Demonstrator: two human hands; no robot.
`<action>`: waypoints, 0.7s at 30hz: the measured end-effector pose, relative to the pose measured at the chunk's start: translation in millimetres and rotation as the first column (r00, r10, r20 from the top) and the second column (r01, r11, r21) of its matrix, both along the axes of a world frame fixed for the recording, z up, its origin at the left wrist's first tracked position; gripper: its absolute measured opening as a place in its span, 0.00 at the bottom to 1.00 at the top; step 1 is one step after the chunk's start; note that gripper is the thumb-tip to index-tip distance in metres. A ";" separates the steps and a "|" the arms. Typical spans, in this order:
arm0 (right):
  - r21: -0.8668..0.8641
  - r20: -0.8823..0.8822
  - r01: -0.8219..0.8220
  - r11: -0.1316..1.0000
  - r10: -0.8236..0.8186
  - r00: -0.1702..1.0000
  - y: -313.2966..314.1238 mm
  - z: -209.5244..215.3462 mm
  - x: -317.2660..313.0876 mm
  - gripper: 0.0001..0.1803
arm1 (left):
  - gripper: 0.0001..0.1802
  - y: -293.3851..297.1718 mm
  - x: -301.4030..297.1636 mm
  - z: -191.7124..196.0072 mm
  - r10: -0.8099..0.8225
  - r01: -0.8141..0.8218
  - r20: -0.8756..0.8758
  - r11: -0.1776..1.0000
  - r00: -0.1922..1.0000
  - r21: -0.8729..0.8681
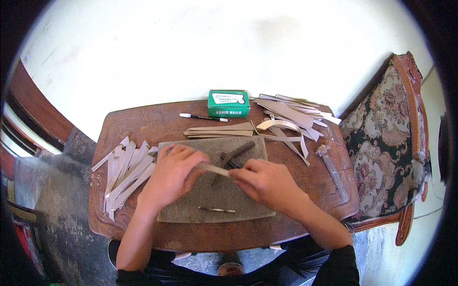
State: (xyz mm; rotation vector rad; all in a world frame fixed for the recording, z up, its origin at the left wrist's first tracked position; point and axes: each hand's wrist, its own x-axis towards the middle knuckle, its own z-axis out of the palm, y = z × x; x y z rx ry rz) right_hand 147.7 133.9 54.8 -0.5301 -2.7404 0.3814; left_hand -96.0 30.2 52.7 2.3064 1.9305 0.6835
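Observation:
A narrow beige strip point(213, 168), like leather or card, is stretched between my two hands above a grey mat point(191, 207). My left hand point(175, 172) grips its left end with the fingers curled. At the other end, my right hand point(267, 180) pinches it between thumb and fingers. Just behind the strip on the mat lies a dark curved piece point(238, 151), partly hidden by my hands; its kind is unclear. Nearer me on the mat rests a thin, pen-like tool point(217, 209).
Loose strips point(126, 171) lie left on the carved wooden table point(210, 238), with stacked strips point(219, 130) behind the mat and more strips point(291, 114) back right. A green box point(229, 104) and marker point(202, 117) stand behind. A hammer-like tool point(334, 174) and floral chair point(386, 148) are right.

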 end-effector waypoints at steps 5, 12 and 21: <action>0.074 0.010 -0.014 0.997 0.013 1.000 -33.7 -24.4 13.7 0.10 | 0.09 -31.0 16.4 -21.6 -0.039 0.040 0.019 0.999 0.999 -0.025; 0.130 0.055 0.054 0.990 -0.062 0.997 -45.6 -41.7 15.8 0.10 | 0.07 -46.7 18.7 -46.4 -0.001 -0.002 0.058 0.998 0.998 0.056; 0.051 0.004 0.064 0.997 -0.064 0.998 -49.2 -47.2 19.4 0.12 | 0.11 -54.1 17.5 -46.6 0.066 -0.073 0.089 0.995 0.994 0.070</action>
